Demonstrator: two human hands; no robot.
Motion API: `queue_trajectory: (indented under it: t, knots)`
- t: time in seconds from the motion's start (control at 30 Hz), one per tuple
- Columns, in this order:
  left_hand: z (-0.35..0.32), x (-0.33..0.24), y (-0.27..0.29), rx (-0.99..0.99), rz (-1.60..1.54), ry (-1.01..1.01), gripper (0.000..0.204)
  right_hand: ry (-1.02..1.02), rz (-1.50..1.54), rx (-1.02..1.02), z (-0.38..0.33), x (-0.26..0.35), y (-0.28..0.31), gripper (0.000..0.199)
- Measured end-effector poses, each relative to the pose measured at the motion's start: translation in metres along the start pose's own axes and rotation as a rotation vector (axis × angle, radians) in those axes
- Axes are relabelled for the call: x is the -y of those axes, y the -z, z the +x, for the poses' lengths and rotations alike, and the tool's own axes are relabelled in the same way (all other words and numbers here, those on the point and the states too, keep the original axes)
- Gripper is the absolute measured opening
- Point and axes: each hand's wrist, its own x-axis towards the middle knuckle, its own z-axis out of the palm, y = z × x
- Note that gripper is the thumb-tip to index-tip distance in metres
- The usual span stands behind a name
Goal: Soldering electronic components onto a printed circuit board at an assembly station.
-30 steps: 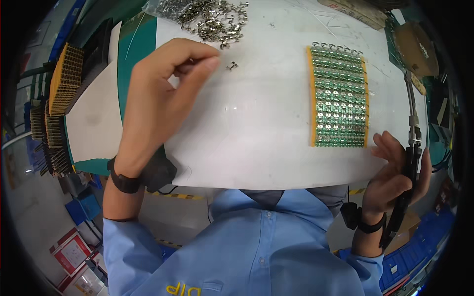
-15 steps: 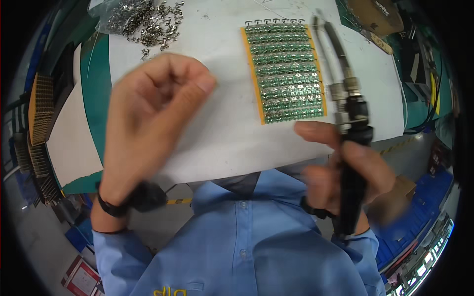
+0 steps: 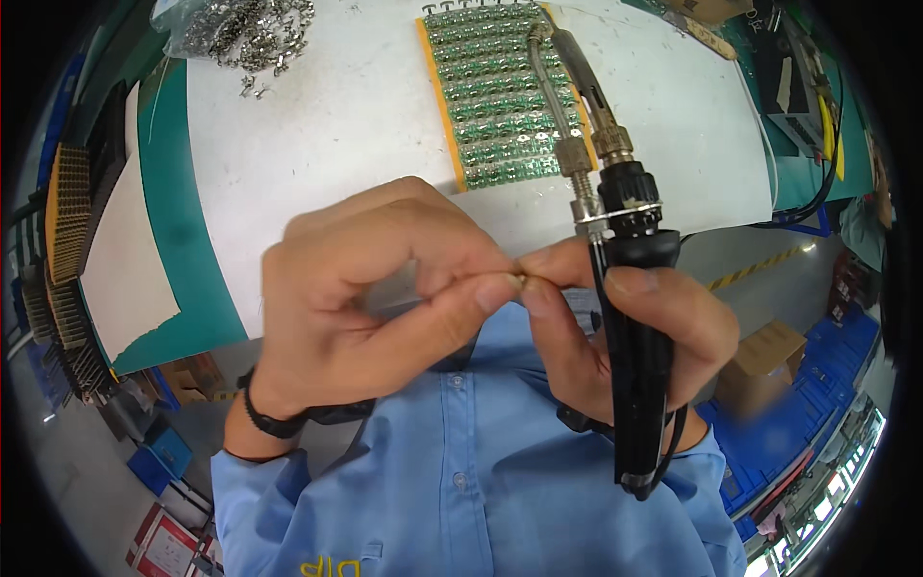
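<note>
My right hand [image 3: 687, 322] is wrapped around a black-handled soldering iron [image 3: 636, 370] with a thin metal feed tube beside its barrel; its tip points away from me. With its thumb and forefinger, my left hand [image 3: 332, 264] makes a pinch that meets the right hand's fingertips in front of my chest. Something tiny sits between the touching fingertips, too small to name. Beyond the hands lies a panel of green circuit boards [image 3: 500, 101] with yellow side strips and rows of shiny metal parts. The iron's tip overlaps the panel in view; contact cannot be told.
Loose small metal parts [image 3: 260, 38] spill from a clear plastic bag [image 3: 178, 29] at the far left of the white sheet [image 3: 317, 125]. A green mat [image 3: 187, 231] shows at its left. Black cables [image 3: 817, 197] run along the right side. A cardboard box [image 3: 764, 361] stands lower right.
My left hand has moved right and nearer to me, and its fingertips now meet those of my right hand. The iron has shifted left. The panel and parts sit higher and further left in view.
</note>
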Motion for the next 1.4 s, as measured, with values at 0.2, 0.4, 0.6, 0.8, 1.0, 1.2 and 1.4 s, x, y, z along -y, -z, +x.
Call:
queue_trajectory:
  t: [0.2,0.4,0.6,0.8,1.0,1.2,1.4]
  knots:
    - [0.021,-0.012,0.013,0.174,0.122,-0.003,0.010,-0.068,0.063,0.151,0.004,0.000,0.016,0.047]
    - [0.040,-0.003,0.015,0.351,0.154,-0.057,0.007,-0.370,0.179,0.424,0.014,0.002,0.043,0.041]
    - [0.052,0.005,0.011,0.277,0.220,0.045,0.005,-0.067,-0.217,0.010,-0.011,-0.016,0.029,0.043]
    - [0.062,-0.003,-0.009,0.128,0.296,0.428,0.005,0.048,-0.602,0.027,-0.019,-0.019,0.051,0.050]
    - [0.066,-0.001,0.000,0.291,0.346,0.373,0.005,0.134,-0.603,-0.024,-0.032,-0.023,0.063,0.062]
    - [0.067,0.005,0.002,0.367,0.368,0.312,0.006,-0.011,-0.252,-0.290,-0.052,-0.016,0.052,0.069]
    - [0.064,0.007,0.007,0.400,0.393,0.286,0.006,-0.026,-0.045,0.028,-0.045,-0.012,0.069,0.063]
